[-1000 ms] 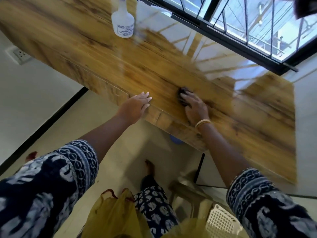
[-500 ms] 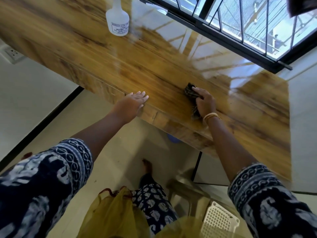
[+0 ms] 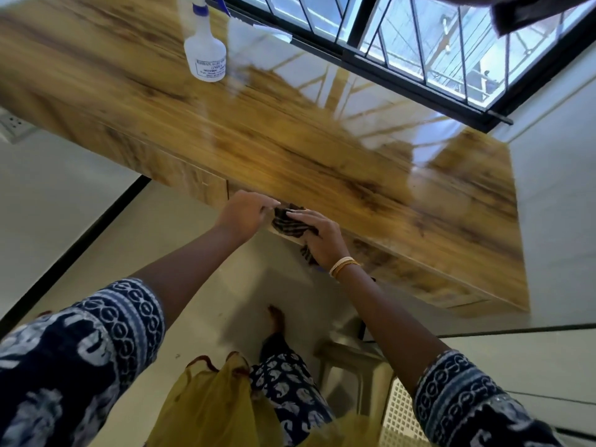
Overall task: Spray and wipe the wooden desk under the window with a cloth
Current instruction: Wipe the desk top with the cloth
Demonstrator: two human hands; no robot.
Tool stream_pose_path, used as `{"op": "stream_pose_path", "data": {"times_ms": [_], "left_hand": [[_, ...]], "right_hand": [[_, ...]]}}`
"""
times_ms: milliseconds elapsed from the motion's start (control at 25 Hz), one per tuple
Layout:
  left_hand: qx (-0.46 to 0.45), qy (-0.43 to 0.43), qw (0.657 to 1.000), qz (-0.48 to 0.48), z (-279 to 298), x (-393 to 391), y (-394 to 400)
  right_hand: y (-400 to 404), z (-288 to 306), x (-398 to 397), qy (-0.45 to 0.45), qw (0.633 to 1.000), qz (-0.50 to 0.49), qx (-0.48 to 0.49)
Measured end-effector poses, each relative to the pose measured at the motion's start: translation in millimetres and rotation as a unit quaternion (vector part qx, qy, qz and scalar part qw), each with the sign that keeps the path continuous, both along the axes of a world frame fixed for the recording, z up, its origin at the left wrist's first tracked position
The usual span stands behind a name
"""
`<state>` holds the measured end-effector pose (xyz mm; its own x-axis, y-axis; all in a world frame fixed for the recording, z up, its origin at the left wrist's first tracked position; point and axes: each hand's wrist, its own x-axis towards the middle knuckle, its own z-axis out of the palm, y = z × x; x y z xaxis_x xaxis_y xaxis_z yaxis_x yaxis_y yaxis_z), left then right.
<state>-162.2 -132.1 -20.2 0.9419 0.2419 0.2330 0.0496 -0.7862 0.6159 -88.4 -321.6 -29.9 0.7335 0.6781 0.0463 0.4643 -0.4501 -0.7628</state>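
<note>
The glossy wooden desk [image 3: 290,150] runs under the barred window [image 3: 419,43]. A dark checked cloth [image 3: 287,222] lies bunched at the desk's front edge, and one end of it hangs below the edge. My right hand [image 3: 322,237] holds the cloth, with the fingers laid over its top. The fingertips of my left hand [image 3: 243,211] touch the cloth's left side at the edge. A white spray bottle [image 3: 204,56] with a blue top stands upright at the far left of the desk, away from both hands.
A wall socket [image 3: 13,124] sits on the left wall below desk level. Under the desk are a stool [image 3: 351,356] and a white lattice basket [image 3: 400,414]. A dark fabric [image 3: 532,8] hangs at the top right. A white wall closes the desk's right end.
My right hand drew the cloth from the middle of the desk back to the front edge. My left hand slid right along the edge until it met the cloth.
</note>
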Motion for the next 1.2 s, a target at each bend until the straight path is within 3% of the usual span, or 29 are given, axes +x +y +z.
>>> {"op": "stream_pose_path", "data": {"times_ms": [120, 280, 520, 640, 760, 1000, 1200], "left_hand": [[0.005, 0.021, 1.0, -0.012, 7, -1, -16], [0.067, 0.092, 0.992, -0.045, 29, 16, -40], [0.192, 0.032, 0.976, -0.096, 44, 62, -99], [0.147, 0.001, 0.977, -0.153, 30, 99, -123], [0.101, -0.047, 0.983, -0.143, 20, 140, -143], [0.063, 0.02, 0.992, -0.108, 2, 219, -191], [0.085, 0.059, 0.99, -0.099, -20, 245, -203]], "right_hand": [[-13, 14, 0, 0.1, 0.984, -0.129, 0.07], [-40, 33, 18, 0.067, 0.968, -0.217, 0.108], [-87, 54, 74, 0.034, 0.931, -0.342, 0.122], [-116, 57, 109, 0.034, 0.902, -0.404, 0.15], [-148, 60, 158, 0.007, 0.879, -0.45, 0.156], [-229, 56, 282, -0.026, 0.853, -0.52, 0.032], [-290, 9, 339, -0.077, 0.831, -0.494, -0.245]]}}
